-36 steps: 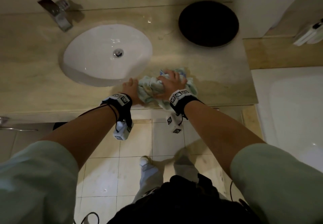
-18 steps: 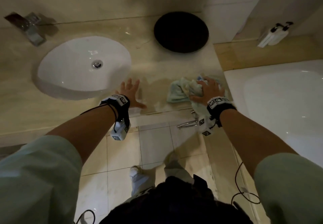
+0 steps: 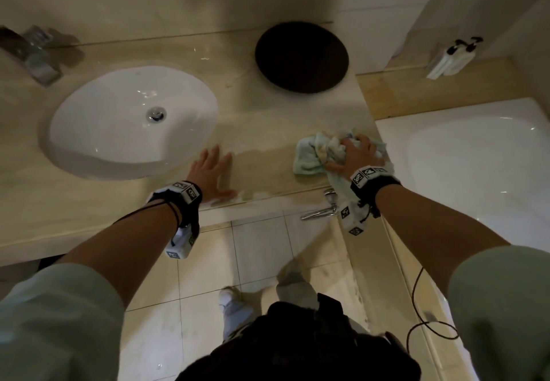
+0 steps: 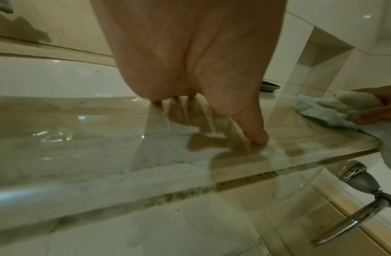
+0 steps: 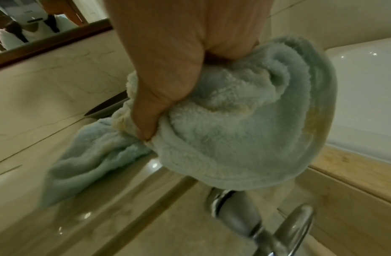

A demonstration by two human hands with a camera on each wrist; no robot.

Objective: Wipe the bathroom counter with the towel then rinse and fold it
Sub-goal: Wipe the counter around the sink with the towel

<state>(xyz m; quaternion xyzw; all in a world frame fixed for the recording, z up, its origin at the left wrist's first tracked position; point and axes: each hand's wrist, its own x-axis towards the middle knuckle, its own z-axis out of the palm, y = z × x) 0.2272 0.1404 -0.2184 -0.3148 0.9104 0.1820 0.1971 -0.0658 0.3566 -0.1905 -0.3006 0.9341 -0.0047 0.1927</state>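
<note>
A crumpled pale blue-green towel (image 3: 315,154) lies at the right end of the beige marble counter (image 3: 262,130), partly hanging over the front edge. My right hand (image 3: 355,154) grips it from above, thumb and fingers dug into the bunched cloth (image 5: 223,121). My left hand (image 3: 209,172) rests flat on the counter beside the sink, fingers spread, thumb tip (image 4: 259,136) pressed on the wet stone. The towel (image 4: 321,110) shows at the right of the left wrist view. A wet streak runs between the hands.
A white oval sink (image 3: 134,121) with a chrome faucet (image 3: 35,59) sits at left. A dark round dish (image 3: 300,56) stands at the counter's back. A white bathtub (image 3: 476,157) adjoins at right, with a soap dispenser (image 3: 449,59) behind. A chrome towel ring (image 3: 324,208) hangs under the counter edge.
My right hand dragged the towel from beside the sink to the counter's right end. My left hand let go of the towel and now lies flat by the sink.
</note>
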